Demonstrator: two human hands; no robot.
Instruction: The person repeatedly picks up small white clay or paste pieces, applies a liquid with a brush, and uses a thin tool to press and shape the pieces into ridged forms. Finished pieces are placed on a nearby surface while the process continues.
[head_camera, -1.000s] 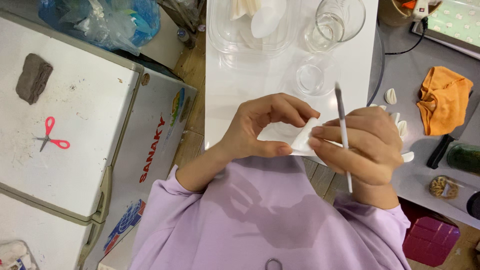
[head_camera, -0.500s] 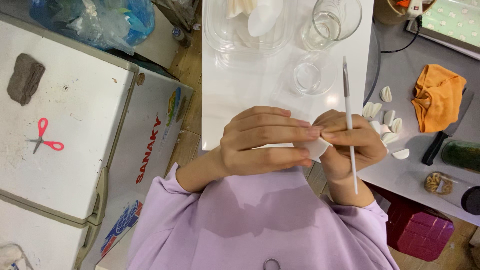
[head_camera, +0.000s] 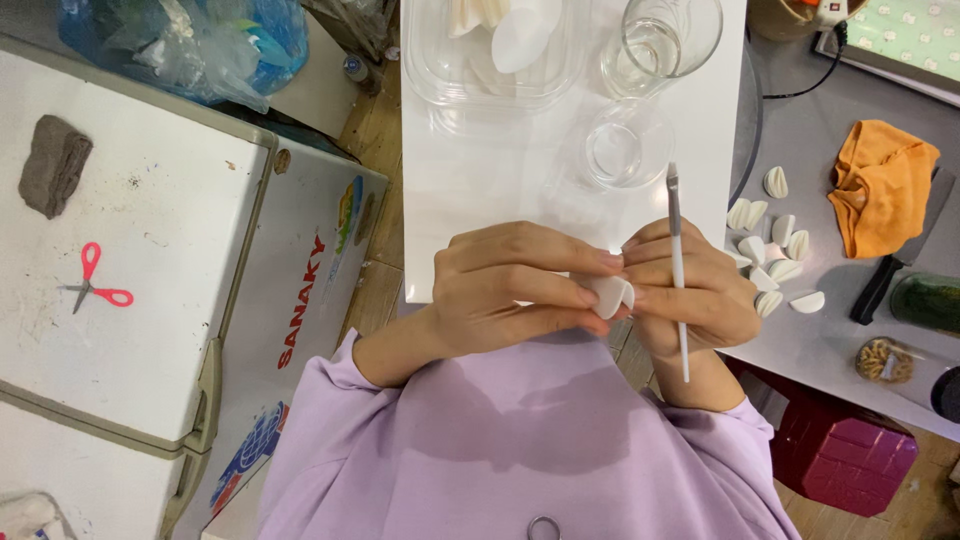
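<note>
Pinching the white shell piece (head_camera: 610, 295), left hand (head_camera: 510, 290) clamps it; right hand (head_camera: 690, 295) grips the brush (head_camera: 677, 270) — best kept steady.

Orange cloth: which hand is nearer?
Right. The right hand sits toward the orange cloth, across the folded white pieces; the left hand lies beyond it, further away.

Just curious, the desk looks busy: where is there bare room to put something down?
Bare white board between the plastic tray and the hands; grey table between glass dish and orange cloth. Crowded around the white folded pieces.
</note>
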